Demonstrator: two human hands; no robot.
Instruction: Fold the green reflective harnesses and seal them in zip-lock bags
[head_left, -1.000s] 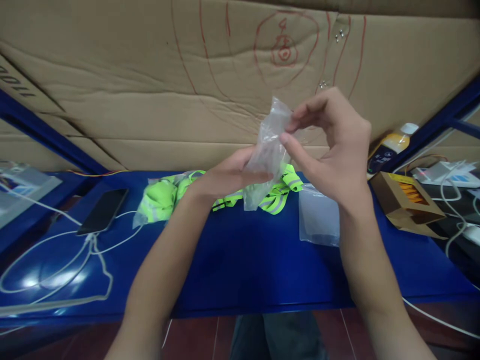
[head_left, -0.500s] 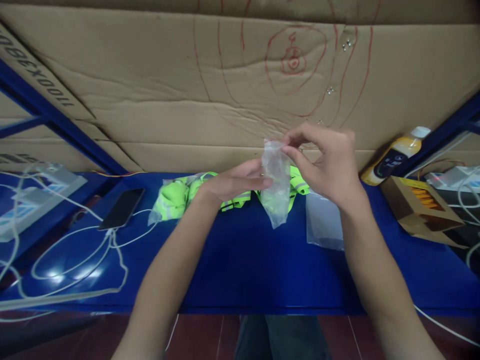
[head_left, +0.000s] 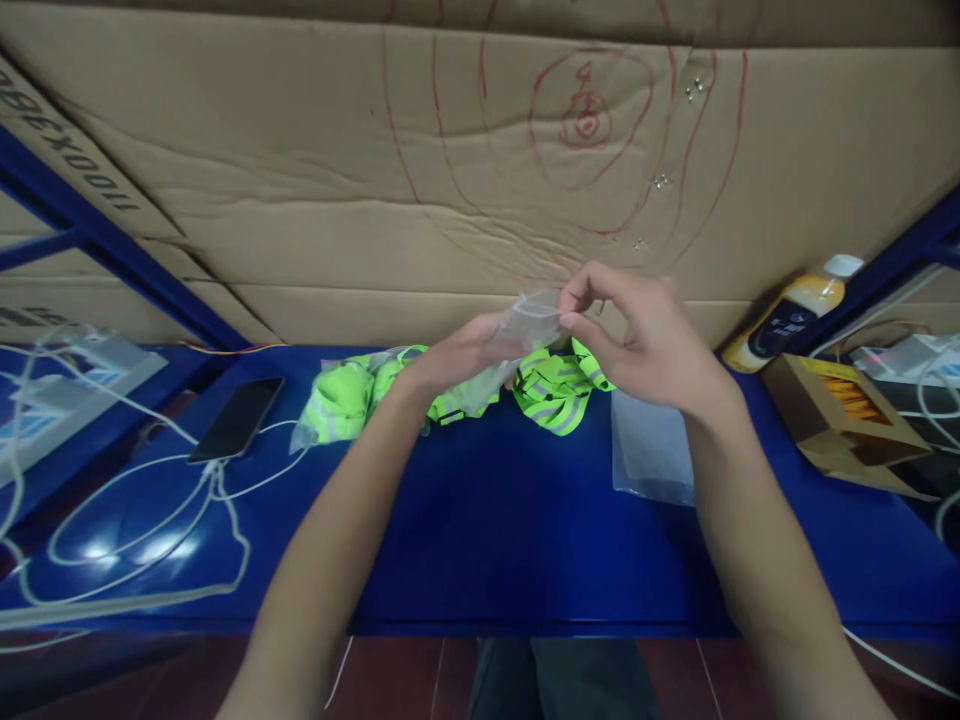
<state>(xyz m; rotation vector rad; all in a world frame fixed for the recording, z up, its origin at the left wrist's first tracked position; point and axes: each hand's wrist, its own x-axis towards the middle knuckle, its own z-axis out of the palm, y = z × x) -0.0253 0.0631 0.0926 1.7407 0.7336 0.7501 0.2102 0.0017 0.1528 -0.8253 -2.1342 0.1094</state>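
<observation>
A clear plastic bag (head_left: 531,312) is held up between my two hands, its mouth end toward the right. My left hand (head_left: 469,352) is closed around the bag's body, part of which hangs below the fingers. With thumb and forefinger, my right hand (head_left: 626,325) pinches the bag's edge. Behind and below lie neon-yellow reflective straps (head_left: 553,392) with grey stripes. More yellow reflective material (head_left: 341,400), partly inside clear plastic, rests left of my left hand. A flat stack of clear bags (head_left: 651,450) lies beneath my right forearm.
On the blue table (head_left: 525,540), a phone (head_left: 238,418) with white cables and a power strip (head_left: 90,385) sit at left. A juice bottle (head_left: 795,312) and an opened cardboard box (head_left: 844,415) stand at right. A cardboard panel (head_left: 300,150) rises behind.
The bag has gone from hanging upright to slanting, its lower end swung left under my left hand. The straps behind it now show more. My right hand keeps its pinch.
</observation>
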